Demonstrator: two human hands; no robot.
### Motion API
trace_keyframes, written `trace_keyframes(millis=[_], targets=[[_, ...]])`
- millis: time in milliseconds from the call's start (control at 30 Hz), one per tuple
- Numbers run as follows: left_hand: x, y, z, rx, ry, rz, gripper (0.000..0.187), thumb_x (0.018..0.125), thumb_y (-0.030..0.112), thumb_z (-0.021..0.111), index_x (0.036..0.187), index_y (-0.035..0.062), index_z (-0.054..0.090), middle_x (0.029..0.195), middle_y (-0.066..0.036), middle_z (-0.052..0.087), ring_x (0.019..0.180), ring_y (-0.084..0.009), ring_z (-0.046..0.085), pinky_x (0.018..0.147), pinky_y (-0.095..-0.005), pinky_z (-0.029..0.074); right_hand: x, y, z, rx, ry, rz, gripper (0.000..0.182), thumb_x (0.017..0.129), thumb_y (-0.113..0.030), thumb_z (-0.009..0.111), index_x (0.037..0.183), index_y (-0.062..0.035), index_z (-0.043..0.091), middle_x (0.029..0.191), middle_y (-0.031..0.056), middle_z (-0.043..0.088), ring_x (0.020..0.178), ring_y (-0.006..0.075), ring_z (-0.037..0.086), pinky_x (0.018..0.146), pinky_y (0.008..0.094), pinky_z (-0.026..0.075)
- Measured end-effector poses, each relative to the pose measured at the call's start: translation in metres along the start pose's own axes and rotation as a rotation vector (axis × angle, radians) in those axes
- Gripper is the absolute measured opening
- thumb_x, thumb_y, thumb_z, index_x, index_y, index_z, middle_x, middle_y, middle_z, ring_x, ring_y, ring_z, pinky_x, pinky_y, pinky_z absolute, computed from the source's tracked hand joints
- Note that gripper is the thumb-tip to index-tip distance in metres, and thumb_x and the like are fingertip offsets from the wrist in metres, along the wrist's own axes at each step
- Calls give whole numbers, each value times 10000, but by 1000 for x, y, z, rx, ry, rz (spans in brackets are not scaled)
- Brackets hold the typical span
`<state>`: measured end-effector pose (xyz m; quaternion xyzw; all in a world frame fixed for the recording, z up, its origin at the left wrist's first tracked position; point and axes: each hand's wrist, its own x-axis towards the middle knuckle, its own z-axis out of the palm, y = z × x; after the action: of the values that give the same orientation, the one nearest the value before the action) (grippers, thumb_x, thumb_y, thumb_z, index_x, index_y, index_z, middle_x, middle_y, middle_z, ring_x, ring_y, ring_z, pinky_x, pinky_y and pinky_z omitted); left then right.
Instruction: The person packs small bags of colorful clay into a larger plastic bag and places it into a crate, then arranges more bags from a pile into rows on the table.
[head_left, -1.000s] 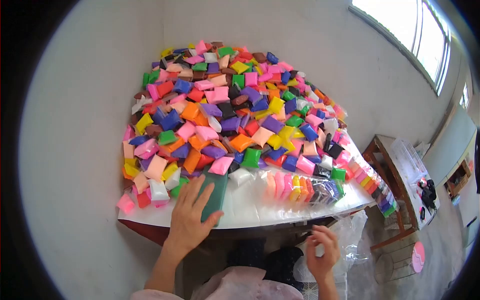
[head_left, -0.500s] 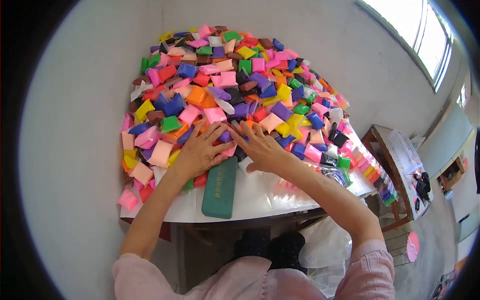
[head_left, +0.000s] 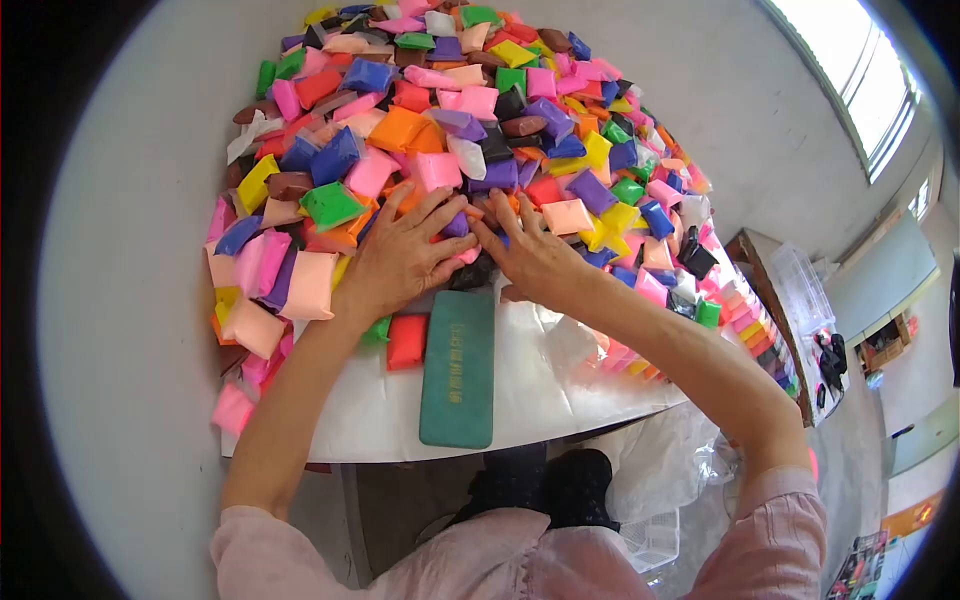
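Observation:
A big heap of small, soft, brightly coloured packets (head_left: 400,130) covers the table. My left hand (head_left: 405,250) lies on the heap's near edge, fingers spread over pink and purple packets. Beside it, with the fingertips of both hands close together, my right hand (head_left: 535,250) also rests on the packets with its fingers apart. Neither hand visibly grips anything, though what lies under the palms is hidden. Just below the hands, a flat dark green case (head_left: 457,370) with gold characters lies on the white table cover (head_left: 370,420). A red packet (head_left: 406,342) sits left of the case.
Clear plastic bags of packets (head_left: 620,350) lie under my right forearm. A wall (head_left: 140,300) borders the table's left side. To the right stands another table with a clear plastic bin (head_left: 800,290). White plastic bags (head_left: 660,460) and a white basket (head_left: 655,540) are below the front edge.
The head view has shifted, so the heap sits higher and looks nearer. Both hands remain on the near edge of the heap, with fingers still spread.

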<state>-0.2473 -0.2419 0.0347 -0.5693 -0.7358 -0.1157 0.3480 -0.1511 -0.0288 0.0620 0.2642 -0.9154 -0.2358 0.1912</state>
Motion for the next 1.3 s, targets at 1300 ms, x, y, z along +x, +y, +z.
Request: trace_keyframes(millis=[1300], targets=[[13,5,-10,-273,-87,-206,513,758,326,746,1230,139,678,1482,-185,431,1440,-339,309,1200,-549,84,-35,-172,-52,683,314,557,762,802,-431,761,1387,-29,484,1468,344,315,1352,525,347,1029,553,389]])
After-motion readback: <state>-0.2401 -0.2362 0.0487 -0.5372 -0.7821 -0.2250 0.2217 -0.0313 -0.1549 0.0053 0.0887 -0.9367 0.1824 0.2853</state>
